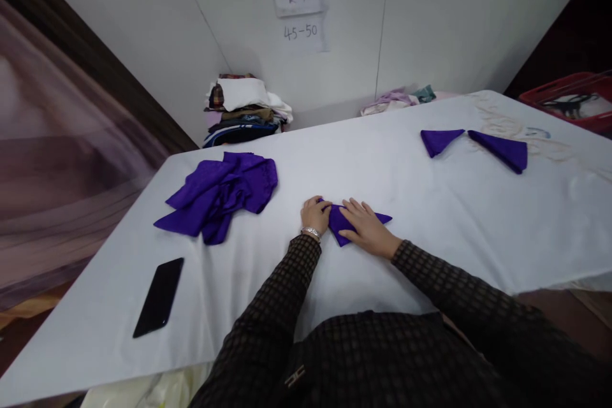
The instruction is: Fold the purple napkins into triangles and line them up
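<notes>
A folded purple napkin (340, 222) lies on the white tablecloth (430, 217) right in front of me. My left hand (315, 214) is curled, its fingers pinching the napkin's left corner. My right hand (367, 225) lies flat on the napkin with fingers stretched out, pressing it down; a pointed tip sticks out to the right of it. A heap of unfolded purple napkins (217, 194) sits to the left. Two folded purple triangles, one (438, 140) beside the other (502, 150), rest at the far right.
A black phone (159, 296) lies near the table's front left edge. A stack of folded clothes (243, 109) stands by the wall behind the table, more cloth (396, 101) lies at the back, and a red basket (571, 101) is at far right.
</notes>
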`<state>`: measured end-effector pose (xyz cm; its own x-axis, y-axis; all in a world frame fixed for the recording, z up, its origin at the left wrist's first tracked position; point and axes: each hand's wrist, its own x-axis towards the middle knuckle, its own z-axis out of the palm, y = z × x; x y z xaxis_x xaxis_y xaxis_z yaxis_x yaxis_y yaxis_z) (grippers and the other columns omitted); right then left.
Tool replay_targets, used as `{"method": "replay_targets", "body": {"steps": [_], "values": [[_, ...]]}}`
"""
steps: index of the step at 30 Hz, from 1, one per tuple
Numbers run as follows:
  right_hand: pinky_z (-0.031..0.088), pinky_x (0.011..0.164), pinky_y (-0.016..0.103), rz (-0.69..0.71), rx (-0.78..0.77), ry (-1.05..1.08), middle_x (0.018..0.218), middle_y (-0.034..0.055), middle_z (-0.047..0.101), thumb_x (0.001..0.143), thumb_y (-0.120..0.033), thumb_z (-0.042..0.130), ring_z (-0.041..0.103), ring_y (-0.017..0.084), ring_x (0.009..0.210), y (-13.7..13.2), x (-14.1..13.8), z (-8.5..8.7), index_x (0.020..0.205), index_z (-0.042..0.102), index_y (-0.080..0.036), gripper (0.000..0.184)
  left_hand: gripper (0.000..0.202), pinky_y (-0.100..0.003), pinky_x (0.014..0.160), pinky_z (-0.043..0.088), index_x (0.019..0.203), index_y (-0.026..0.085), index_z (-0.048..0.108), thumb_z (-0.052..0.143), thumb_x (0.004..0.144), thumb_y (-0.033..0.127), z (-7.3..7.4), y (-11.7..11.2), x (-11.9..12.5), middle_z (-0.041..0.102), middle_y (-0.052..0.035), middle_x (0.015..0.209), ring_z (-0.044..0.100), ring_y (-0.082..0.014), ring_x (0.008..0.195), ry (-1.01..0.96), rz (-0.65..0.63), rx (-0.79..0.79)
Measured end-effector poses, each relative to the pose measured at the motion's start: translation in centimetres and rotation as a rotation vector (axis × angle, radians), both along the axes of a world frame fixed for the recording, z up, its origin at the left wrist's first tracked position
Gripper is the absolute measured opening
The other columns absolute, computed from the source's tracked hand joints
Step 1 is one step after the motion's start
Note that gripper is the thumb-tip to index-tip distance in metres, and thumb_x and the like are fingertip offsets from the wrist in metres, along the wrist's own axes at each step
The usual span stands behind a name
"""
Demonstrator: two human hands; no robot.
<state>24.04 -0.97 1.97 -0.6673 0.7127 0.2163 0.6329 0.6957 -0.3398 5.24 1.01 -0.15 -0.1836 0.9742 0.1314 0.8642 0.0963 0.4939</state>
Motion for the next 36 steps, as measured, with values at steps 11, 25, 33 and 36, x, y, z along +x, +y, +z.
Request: {"method": "replay_targets", "body": {"steps": [11,25,33,36], "values": [[0.019,0.109,0.048,-0.050,0.035,-0.166,0.148,0.0154,0.030,0.092,-0.056,0.028,0.023,0.029,0.137,-0.2,-0.8,-3.1,0.139,0.038,-0.009,0.067,0.020,-0.032,0.100,0.037,0.095,0.022,0.072,0.064,0.077,0.027,-0.8,0.9,-1.5,0.064,-0.0043,0.109,0.052,-0.0196,0.107,-0.090,-0.020,0.066],[0.020,0.108,0.046,-0.051,0.083,-0.174,0.148,0.0150,0.031,0.092,-0.056,0.027,0.023,0.028,0.137,-0.3,-0.8,-3.4,0.138,0.039,-0.009,0.067,0.027,-0.024,0.084,0.047,0.106,0.018,0.067,0.050,0.086,0.024,1.3,2.6,-4.4,0.067,-0.0039,0.103,0.061,-0.0131,0.089,-0.190,-0.073,-0.027],[0.021,0.108,0.046,-0.046,0.101,-0.163,0.147,0.0149,0.032,0.092,-0.055,0.027,0.023,0.028,0.136,-0.3,-0.8,-3.4,0.138,0.039,-0.010,0.066,0.021,-0.027,0.087,0.046,0.093,0.020,0.073,0.061,0.075,0.023,1.7,4.6,-4.0,0.068,-0.0039,0.097,0.060,-0.0165,0.090,-0.127,-0.279,-0.179],[0.020,0.108,0.047,-0.046,0.096,-0.164,0.147,0.0145,0.032,0.092,-0.055,0.027,0.023,0.027,0.136,-0.4,-0.8,-3.3,0.139,0.038,-0.011,0.065,0.013,-0.025,0.082,0.047,0.079,0.020,0.074,0.063,0.072,0.021,2.1,5.5,-4.3,0.071,-0.0009,0.086,0.062,-0.0155,0.084,-0.129,-0.326,-0.247]]}}
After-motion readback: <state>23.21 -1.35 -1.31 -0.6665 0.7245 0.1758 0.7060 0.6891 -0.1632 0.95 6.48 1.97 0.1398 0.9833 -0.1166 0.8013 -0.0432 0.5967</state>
